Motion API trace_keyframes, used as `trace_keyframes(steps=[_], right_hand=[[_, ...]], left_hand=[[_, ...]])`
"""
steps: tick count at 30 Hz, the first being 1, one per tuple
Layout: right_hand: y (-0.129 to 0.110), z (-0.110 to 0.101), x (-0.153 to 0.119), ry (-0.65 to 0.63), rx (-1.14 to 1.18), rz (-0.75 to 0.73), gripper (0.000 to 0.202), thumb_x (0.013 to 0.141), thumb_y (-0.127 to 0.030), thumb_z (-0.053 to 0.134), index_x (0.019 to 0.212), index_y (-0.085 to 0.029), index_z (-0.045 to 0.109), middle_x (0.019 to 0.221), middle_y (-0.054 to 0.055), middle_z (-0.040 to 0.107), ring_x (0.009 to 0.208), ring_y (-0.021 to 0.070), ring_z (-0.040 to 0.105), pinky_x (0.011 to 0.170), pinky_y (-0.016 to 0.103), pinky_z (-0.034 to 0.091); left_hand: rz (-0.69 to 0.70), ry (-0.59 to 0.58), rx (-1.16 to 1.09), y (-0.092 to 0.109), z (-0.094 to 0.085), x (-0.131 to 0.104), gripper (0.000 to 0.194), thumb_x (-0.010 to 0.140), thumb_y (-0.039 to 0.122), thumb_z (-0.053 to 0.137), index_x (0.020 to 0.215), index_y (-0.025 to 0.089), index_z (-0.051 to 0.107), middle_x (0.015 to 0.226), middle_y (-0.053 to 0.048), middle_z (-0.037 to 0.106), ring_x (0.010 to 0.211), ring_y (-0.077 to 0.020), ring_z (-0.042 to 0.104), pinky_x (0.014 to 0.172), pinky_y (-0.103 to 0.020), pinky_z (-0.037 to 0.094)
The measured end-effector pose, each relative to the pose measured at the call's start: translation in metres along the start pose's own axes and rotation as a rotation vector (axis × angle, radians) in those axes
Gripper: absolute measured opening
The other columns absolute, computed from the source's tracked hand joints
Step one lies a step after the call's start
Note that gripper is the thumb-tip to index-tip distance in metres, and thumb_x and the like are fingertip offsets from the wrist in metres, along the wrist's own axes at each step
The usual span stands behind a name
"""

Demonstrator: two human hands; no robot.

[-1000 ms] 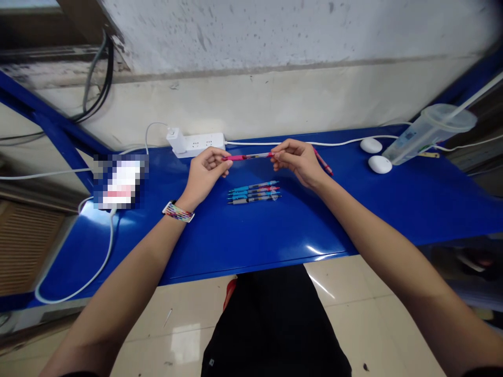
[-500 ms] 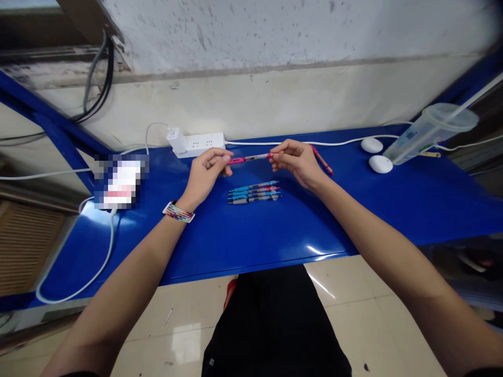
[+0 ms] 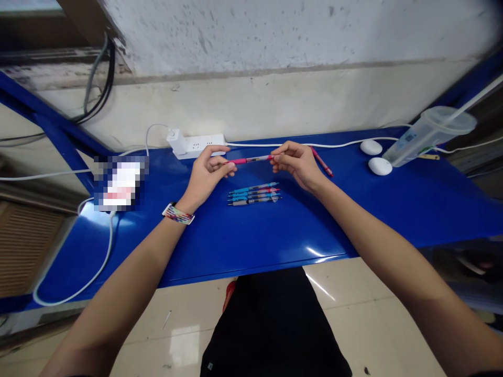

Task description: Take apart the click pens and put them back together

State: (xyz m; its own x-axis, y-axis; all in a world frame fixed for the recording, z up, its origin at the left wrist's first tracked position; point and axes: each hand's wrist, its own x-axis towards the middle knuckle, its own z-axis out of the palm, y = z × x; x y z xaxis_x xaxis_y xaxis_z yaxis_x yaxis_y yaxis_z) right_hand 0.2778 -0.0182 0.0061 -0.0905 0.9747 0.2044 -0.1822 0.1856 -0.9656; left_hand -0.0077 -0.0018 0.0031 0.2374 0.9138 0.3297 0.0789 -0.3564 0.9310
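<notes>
Held level above the blue table (image 3: pixel 236 241) is a pink pen (image 3: pixel 257 158) with a clear barrel. My left hand (image 3: pixel 210 170) pinches its pink grip end between thumb and fingers, the index finger lifted off it. At the pen's other end, my right hand (image 3: pixel 294 163) has thumb and fingertips closed on the pink tip. Just below, several pens lie side by side, among them a blue pen (image 3: pixel 251 188) and a grey-gripped pen (image 3: pixel 251 201). Another red-pink pen (image 3: pixel 323 163) lies slanted beyond my right hand, partly hidden by it.
A white power strip (image 3: pixel 200 144) with a plugged-in charger lies along the wall. On the left is a blurred-out phone (image 3: pixel 120 183) with its cable. Two white rounded objects (image 3: pixel 380 166) and a clear plastic cup (image 3: pixel 412 139) with a straw stand at the right.
My left index finger has straightened and lifted from the pen, and the left thumb sits slightly lower on the grip. My right hand keeps its hold in nearly the same place.
</notes>
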Motion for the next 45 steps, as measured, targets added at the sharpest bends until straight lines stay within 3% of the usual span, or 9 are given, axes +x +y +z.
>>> trace_keyframes(steps=[3, 10, 17, 29, 34, 39, 42, 45], right_hand=[[0.000, 0.000, -0.001, -0.007, -0.007, -0.004, 0.025, 0.076, -0.038, 0.097, 0.088, -0.024, 0.080, 0.083, 0.003, 0.079, 0.076, 0.0181, 0.074, 0.074, 0.035, 0.067], [0.004, 0.002, 0.000, 0.012, 0.013, 0.041, 0.021, 0.076, -0.035, 0.094, 0.083, -0.024, 0.077, 0.080, 0.003, 0.076, 0.073, 0.0178, 0.071, 0.068, 0.034, 0.064], [0.002, 0.004, -0.001, 0.023, 0.031, 0.011, 0.018, 0.076, -0.033, 0.092, 0.085, -0.024, 0.078, 0.082, 0.002, 0.076, 0.075, 0.0174, 0.071, 0.073, 0.034, 0.065], [0.006, 0.004, -0.001, 0.031, 0.053, 0.063, 0.020, 0.074, -0.030, 0.092, 0.082, -0.023, 0.075, 0.083, 0.004, 0.076, 0.076, 0.0186, 0.072, 0.071, 0.034, 0.064], [0.001, 0.005, -0.001, -0.079, 0.208, 0.157, 0.021, 0.084, -0.032, 0.086, 0.099, -0.022, 0.077, 0.084, 0.003, 0.076, 0.075, 0.0168, 0.072, 0.077, 0.033, 0.066], [-0.001, 0.006, -0.001, -0.160, 0.343, 0.252, 0.043, 0.091, -0.047, 0.074, 0.122, -0.018, 0.079, 0.099, 0.009, 0.084, 0.082, 0.0198, 0.078, 0.080, 0.035, 0.070], [0.004, 0.007, -0.002, -0.153, 0.338, 0.198, 0.045, 0.093, -0.050, 0.074, 0.124, -0.019, 0.078, 0.107, 0.011, 0.087, 0.089, 0.0227, 0.081, 0.083, 0.038, 0.072], [0.009, 0.007, -0.001, -0.122, 0.366, 0.195, 0.037, 0.090, -0.042, 0.079, 0.119, -0.020, 0.078, 0.104, 0.009, 0.087, 0.093, 0.0234, 0.083, 0.087, 0.038, 0.073]], left_hand=[[-0.034, 0.006, 0.011, -0.001, 0.000, 0.000, 0.024, 0.094, 0.043, 0.085, 0.108, 0.024, 0.079, 0.079, -0.004, 0.081, 0.071, -0.0163, 0.077, 0.069, -0.030, 0.064], [0.084, 0.054, 0.127, 0.000, 0.002, -0.002, 0.016, 0.084, 0.030, 0.092, 0.085, 0.023, 0.077, 0.095, -0.007, 0.084, 0.091, -0.0204, 0.080, 0.088, -0.036, 0.067], [0.014, 0.011, 0.088, 0.001, 0.001, -0.002, 0.018, 0.094, 0.036, 0.085, 0.106, 0.022, 0.083, 0.084, -0.005, 0.083, 0.077, -0.0169, 0.078, 0.076, -0.031, 0.065], [0.060, 0.066, 0.151, 0.007, 0.003, -0.005, 0.011, 0.090, 0.030, 0.091, 0.095, 0.023, 0.085, 0.101, -0.008, 0.088, 0.099, -0.0236, 0.082, 0.096, -0.040, 0.069], [0.038, 0.092, 0.103, 0.005, 0.005, -0.003, 0.012, 0.090, 0.029, 0.091, 0.099, 0.024, 0.086, 0.099, -0.007, 0.088, 0.098, -0.0235, 0.083, 0.095, -0.040, 0.069], [0.071, 0.113, 0.058, 0.001, 0.006, -0.002, 0.017, 0.087, 0.031, 0.093, 0.099, 0.023, 0.085, 0.102, -0.006, 0.087, 0.100, -0.0228, 0.084, 0.100, -0.040, 0.069], [0.065, 0.143, 0.062, 0.000, 0.007, -0.002, 0.016, 0.087, 0.030, 0.092, 0.100, 0.023, 0.084, 0.103, -0.006, 0.087, 0.101, -0.0226, 0.083, 0.100, -0.040, 0.069], [0.059, 0.140, 0.051, 0.001, 0.007, -0.002, 0.016, 0.088, 0.029, 0.092, 0.100, 0.022, 0.084, 0.101, -0.007, 0.086, 0.098, -0.0219, 0.083, 0.097, -0.038, 0.070]])
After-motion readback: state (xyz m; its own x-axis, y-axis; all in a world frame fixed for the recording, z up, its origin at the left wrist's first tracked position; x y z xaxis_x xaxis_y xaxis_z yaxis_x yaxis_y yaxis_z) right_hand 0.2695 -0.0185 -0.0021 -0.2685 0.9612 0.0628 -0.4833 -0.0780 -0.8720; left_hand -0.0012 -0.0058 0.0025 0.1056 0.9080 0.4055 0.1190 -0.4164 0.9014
